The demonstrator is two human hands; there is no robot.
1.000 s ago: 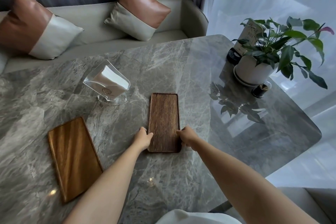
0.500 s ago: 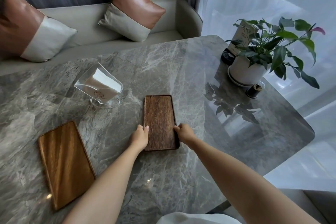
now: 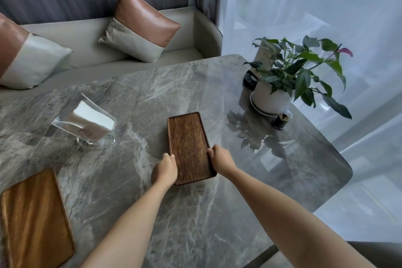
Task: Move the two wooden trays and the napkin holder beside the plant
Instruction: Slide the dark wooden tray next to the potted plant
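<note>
The lighter wooden tray (image 3: 34, 220) runs off the left and bottom edges, so its near corner is out of sight. The left cushion (image 3: 26, 59) is cut by the left edge. A card (image 3: 264, 55) behind the plant (image 3: 304, 67) is half covered by leaves, its print too small to read. A dark round object (image 3: 250, 79) sits partly behind the white pot (image 3: 270, 99). The logo on the napkin holder (image 3: 87, 125) is too faint to make out. The fingertips of both hands, left (image 3: 164, 169) and right (image 3: 220, 160), curl out of view at the edges of the dark tray (image 3: 188, 146).

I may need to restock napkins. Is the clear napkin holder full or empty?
Not empty: the napkin holder shows a white stack of napkins through its clear walls, filling much of it. It stands upright on the table. The exact count cannot be told.
</note>
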